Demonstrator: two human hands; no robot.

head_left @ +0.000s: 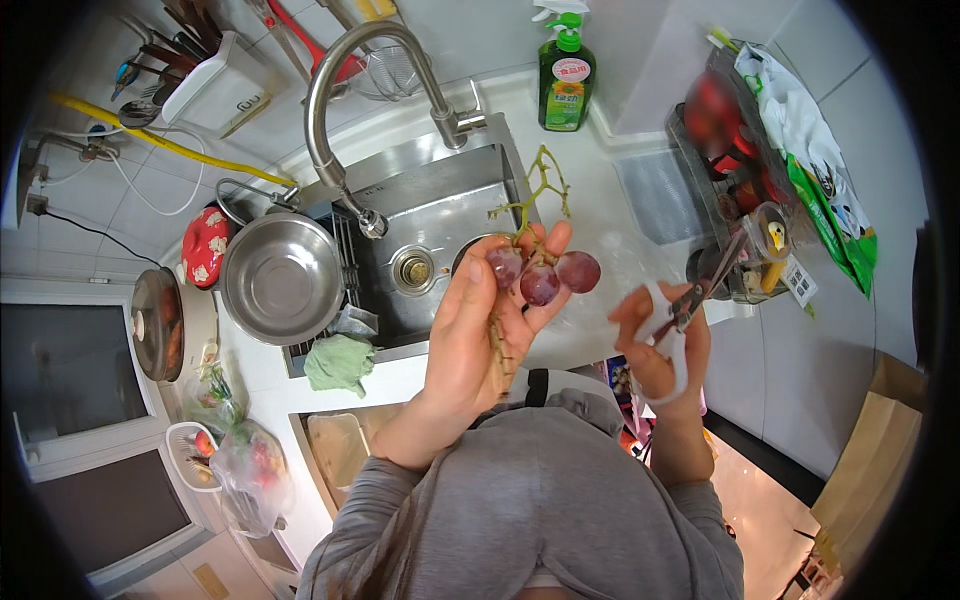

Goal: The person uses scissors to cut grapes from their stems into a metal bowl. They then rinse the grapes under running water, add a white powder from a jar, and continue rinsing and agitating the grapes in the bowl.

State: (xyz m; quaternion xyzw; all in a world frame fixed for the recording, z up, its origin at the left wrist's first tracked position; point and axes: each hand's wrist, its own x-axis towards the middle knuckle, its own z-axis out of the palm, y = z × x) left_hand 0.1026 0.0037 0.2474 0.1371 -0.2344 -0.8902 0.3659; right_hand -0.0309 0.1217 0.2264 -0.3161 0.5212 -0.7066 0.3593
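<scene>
In my left hand, raised over the sink's front edge, is a small bunch of red grapes. Three grapes show by the fingers, and a mostly bare green stem sticks up beyond them. My right hand is to the right of the bunch, its fingers in the white handles of a pair of scissors. The scissor blades point up and right, away from the grapes. Behind my left hand lies the steel sink, and the rim of a round thing in it is partly hidden.
A curved faucet arches over the sink. On the left a steel bowl sits on a rack beside a green cloth. A green spray bottle stands behind; a crowded rack lines the right wall.
</scene>
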